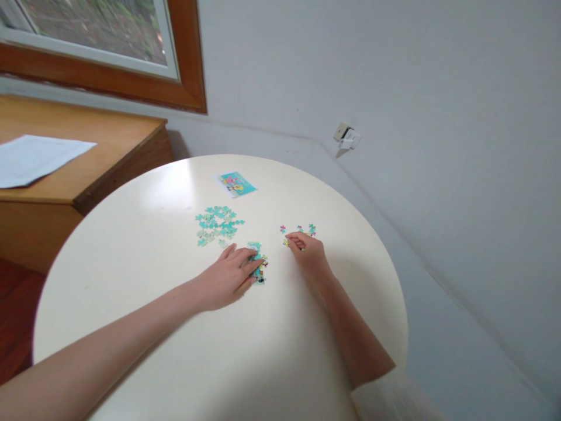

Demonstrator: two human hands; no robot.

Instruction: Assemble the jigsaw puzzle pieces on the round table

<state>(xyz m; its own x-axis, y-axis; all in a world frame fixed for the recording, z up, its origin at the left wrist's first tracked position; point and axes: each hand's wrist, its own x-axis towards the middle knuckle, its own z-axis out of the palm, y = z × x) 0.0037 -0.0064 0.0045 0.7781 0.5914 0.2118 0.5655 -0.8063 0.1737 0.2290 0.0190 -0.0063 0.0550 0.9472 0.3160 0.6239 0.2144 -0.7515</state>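
Observation:
On a round cream table, my left hand lies flat with fingers stretched out, its fingertips resting on a small joined cluster of puzzle pieces. My right hand is curled, fingers pinched over a small puzzle piece among a few loose pieces. A larger patch of teal puzzle pieces lies just beyond my left hand. A small picture card with a teal cartoon print sits farther back.
A wooden desk with a white sheet of paper stands to the left, under a wood-framed window. A grey wall with a white socket runs behind and to the right of the table.

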